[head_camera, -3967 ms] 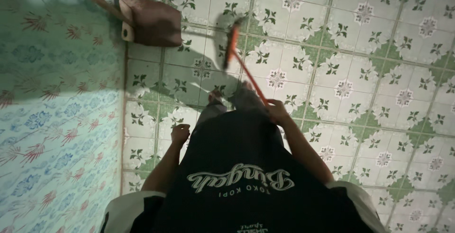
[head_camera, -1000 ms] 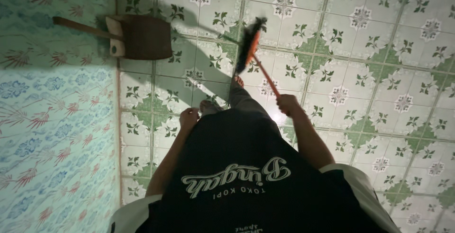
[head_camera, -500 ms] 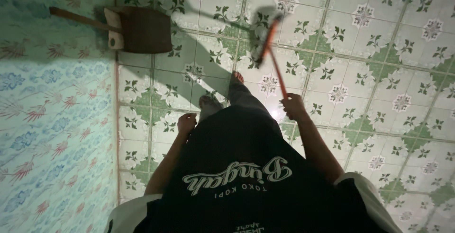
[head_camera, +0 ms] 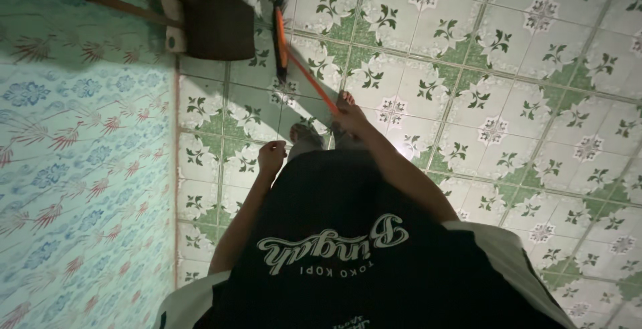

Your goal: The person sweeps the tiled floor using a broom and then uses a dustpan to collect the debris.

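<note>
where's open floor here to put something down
Bare tiled floor spreads to the right of the broom and right hand. It is crowded at the upper left, where the dustpan sits against the wall beside the broom head.

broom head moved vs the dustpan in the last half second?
Yes. The broom head has swung left, now just right of the dustpan by the wall; earlier it was well to its right.

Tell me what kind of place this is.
Probably a room in a home, mid-sweep: a patterned green-and-white tiled floor meets a floral tiled wall, a dark dustpan lies by that wall, and the right hand holds an orange-handled broom.
</note>
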